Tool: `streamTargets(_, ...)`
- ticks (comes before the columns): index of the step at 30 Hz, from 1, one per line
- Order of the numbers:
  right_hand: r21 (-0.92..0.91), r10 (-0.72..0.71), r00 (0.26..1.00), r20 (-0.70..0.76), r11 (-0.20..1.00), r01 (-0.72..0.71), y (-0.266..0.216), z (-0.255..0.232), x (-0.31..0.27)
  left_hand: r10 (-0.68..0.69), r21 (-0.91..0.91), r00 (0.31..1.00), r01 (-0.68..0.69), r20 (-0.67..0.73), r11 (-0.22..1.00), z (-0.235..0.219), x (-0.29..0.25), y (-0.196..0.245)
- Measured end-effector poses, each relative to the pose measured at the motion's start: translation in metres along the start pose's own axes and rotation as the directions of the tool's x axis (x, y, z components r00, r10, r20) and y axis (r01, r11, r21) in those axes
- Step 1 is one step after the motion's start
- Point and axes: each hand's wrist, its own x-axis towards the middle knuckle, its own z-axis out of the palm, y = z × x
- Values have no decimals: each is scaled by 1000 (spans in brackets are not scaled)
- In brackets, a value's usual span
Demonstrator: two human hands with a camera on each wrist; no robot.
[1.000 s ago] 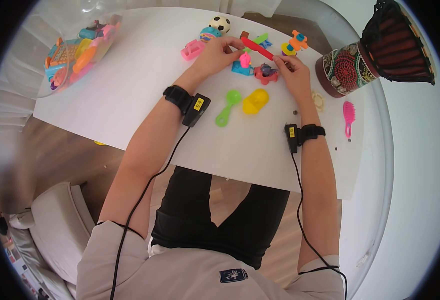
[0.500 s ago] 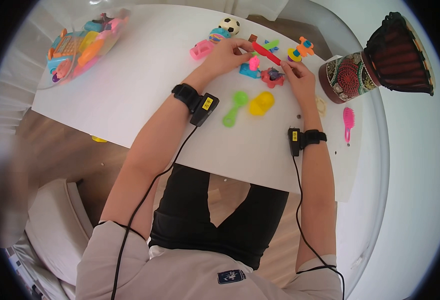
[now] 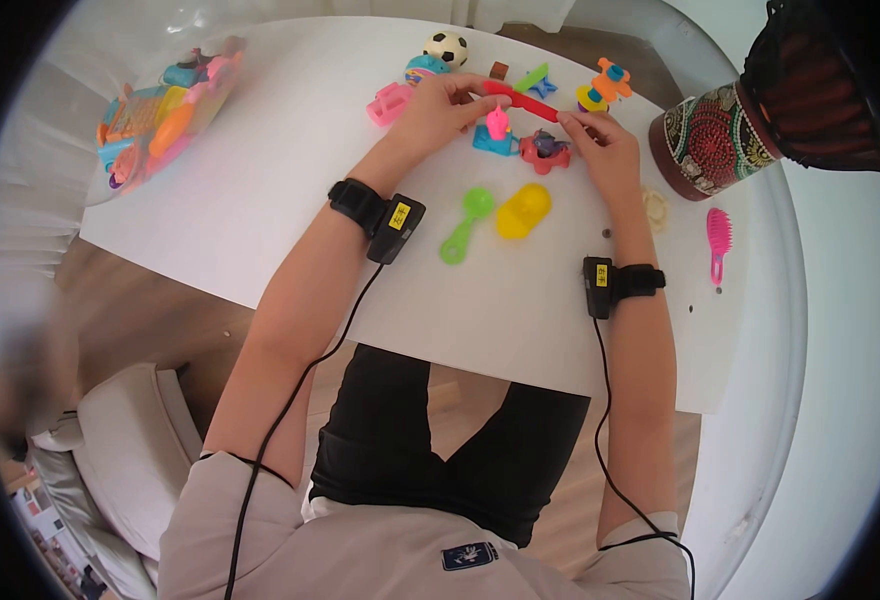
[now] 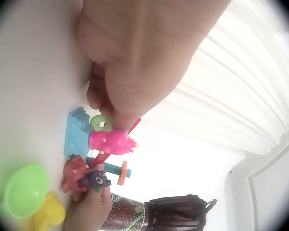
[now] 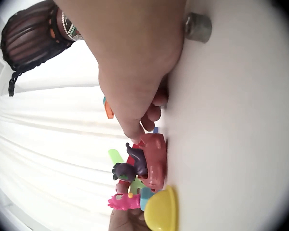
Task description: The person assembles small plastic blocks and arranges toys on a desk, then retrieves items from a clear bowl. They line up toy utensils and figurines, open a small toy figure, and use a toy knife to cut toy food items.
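Observation:
A long, slim red plastic piece is stretched between both hands above the toys at the far side of the table. My left hand pinches its left end, while the thumb and fingers of my right hand grip the right end. Just below it stand a pink figure on a blue base and a red animal-shaped toy with a dark purple figure in it. Behind lie a green piece and a blue star-like piece. In both wrist views the hands partly hide the red piece.
Nearer me lie a green spoon and a yellow toy. A soccer ball and pink toy sit beyond the left hand. At right are a drum and pink hairbrush; far left, a clear bag of toys.
The red piece lies at a flatter slant, its left end slightly closer to me. The left fingers now reach farther over that end. The whole head view has shifted slightly.

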Motion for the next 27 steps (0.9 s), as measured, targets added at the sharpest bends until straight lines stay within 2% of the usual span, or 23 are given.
streamTargets(4,69,21,996,89,997,-27,1,0,0,35,-73,999,-37,-26,997,1,2,-3)
streamTargets(8,77,-10,996,87,997,3,-3,2,-2,-4,-46,998,1,-59,999,0,0,-1)
streamTargets(10,106,89,995,37,990,-93,-7,2,-4,-26,-46,997,22,-75,999,-1,-1,2)
streamTargets(11,112,92,995,32,989,-95,-8,-1,-4,-26,-39,997,23,-70,999,0,-2,3)
streamTargets(14,127,85,995,-56,989,-78,-23,-17,0,-24,-36,992,20,-120,999,0,0,4)
streamTargets(16,236,-14,995,-96,971,36,-48,-38,1,29,-69,990,-39,-141,997,-3,1,-2)
streamTargets(17,241,-8,995,-104,970,33,-64,-49,4,29,-63,991,-38,-132,997,-4,1,0)
streamTargets(19,124,-135,989,-65,982,142,-90,-68,9,-47,-147,992,29,-120,989,-2,-3,6)
streamTargets(20,118,-137,988,-68,982,145,-91,-69,12,-42,-149,992,24,-118,988,-1,-3,7)
streamTargets(22,-44,-289,957,14,956,289,-91,-66,23,-71,-107,987,56,-141,993,-1,-2,7)
streamTargets(23,-47,-292,956,11,955,292,-89,-59,21,-66,-107,988,51,-141,993,0,-1,8)
streamTargets(25,-220,-311,941,136,916,334,-85,-38,16,-45,-118,988,28,-150,993,0,-3,9)
streamTargets(26,-213,-309,941,139,918,333,-86,-33,13,-51,-114,987,34,-153,993,0,-2,9)
streamTargets(27,-270,-260,953,158,917,295,-88,-26,9,-27,-81,988,14,-154,997,0,-1,7)
